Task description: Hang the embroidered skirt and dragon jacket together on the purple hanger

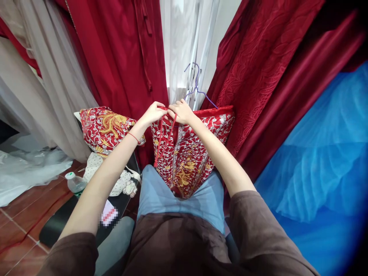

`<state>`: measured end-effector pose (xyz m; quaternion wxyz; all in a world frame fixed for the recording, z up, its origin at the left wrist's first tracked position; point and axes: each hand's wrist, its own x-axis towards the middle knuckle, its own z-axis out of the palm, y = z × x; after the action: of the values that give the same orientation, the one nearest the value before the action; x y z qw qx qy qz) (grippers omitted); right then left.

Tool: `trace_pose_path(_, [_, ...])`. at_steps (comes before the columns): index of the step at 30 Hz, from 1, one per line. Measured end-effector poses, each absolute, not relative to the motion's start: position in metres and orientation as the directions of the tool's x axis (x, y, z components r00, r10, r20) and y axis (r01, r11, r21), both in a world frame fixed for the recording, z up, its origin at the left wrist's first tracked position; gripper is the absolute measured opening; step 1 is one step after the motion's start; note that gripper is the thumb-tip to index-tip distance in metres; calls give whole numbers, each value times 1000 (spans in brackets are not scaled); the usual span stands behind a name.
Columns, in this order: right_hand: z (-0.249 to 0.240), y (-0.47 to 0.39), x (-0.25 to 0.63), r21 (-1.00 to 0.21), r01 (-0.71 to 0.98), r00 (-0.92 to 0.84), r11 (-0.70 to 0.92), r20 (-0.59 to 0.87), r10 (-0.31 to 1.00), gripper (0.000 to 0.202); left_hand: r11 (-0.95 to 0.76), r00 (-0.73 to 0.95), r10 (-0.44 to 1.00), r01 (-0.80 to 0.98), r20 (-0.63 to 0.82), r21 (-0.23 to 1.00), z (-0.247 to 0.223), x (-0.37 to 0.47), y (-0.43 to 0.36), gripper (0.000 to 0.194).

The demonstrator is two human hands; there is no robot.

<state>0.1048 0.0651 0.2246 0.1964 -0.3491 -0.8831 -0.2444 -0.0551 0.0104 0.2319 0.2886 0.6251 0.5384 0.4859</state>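
A red skirt (188,153) with gold and silver embroidery hangs in front of my legs, its plain red waistband along the top. My left hand (155,113) pinches red ties (164,134) at the left part of that waistband. Close beside it, my right hand (181,112) has its fingers curled on the same ties; two strands dangle below the hands. Behind the skirt shows a purple hanger (196,82), its hook standing free of any rail and its lower part hidden by the fabric and my right hand.
Left of the skirt, a matching embroidered garment (107,128) lies over a black bench (57,226). A plastic bottle (75,183), a dotted white cloth bag (120,184) and a pink-white item (109,214) are there too. Red gowns (120,50) and a blue gown (322,161) hang around.
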Motion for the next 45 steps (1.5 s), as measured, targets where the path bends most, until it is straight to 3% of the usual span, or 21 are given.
trace_pose_path(6, [223,70,106,260,704,-680,661,514,523,54,-266,-71,957,186,283,946,234,-61,15,27])
trace_pose_path(10, [224,72,102,194,734,-635,651,537,556,63,-401,82,915,284,394,871,230,-70,17,21])
trace_pose_path(12, [226,74,98,153,766,-591,625,550,590,71,-481,103,867,431,488,763,228,-72,16,22])
trace_pose_path(15, [230,74,91,113,802,-543,587,549,635,77,-479,111,789,726,604,493,226,-69,11,33])
trace_pose_path(18, [237,73,89,135,810,-553,571,499,667,69,-349,160,826,898,540,269,223,-62,9,44])
trace_pose_path(20, [244,72,89,167,803,-577,572,455,678,59,-314,176,853,925,491,214,220,-59,11,45])
trace_pose_path(25, [266,72,89,96,743,-646,662,363,672,52,-262,93,877,916,472,305,216,-51,27,46])
trace_pose_path(29, [290,84,82,27,675,-601,737,599,529,52,-117,-71,885,923,461,366,215,-38,33,55])
trace_pose_path(31, [302,92,78,-81,671,-513,737,667,540,50,-91,-106,876,921,470,379,213,-33,32,59])
trace_pose_path(36, [306,105,75,-561,575,-423,595,418,804,26,-100,-133,825,922,550,373,208,-28,33,69])
trace_pose_path(38, [295,105,77,-623,534,-359,571,445,821,20,-74,-156,832,920,533,385,209,-27,33,75])
trace_pose_path(40, [281,104,80,-559,562,-333,609,521,786,31,-55,-158,845,924,510,379,211,-27,31,79])
trace_pose_path(43, [260,100,89,-357,605,-396,712,641,658,23,-40,-142,862,939,487,343,212,-26,29,77])
trace_pose_path(45, [244,90,96,-297,559,-384,774,735,559,21,-33,-130,872,946,472,322,212,-27,29,76])
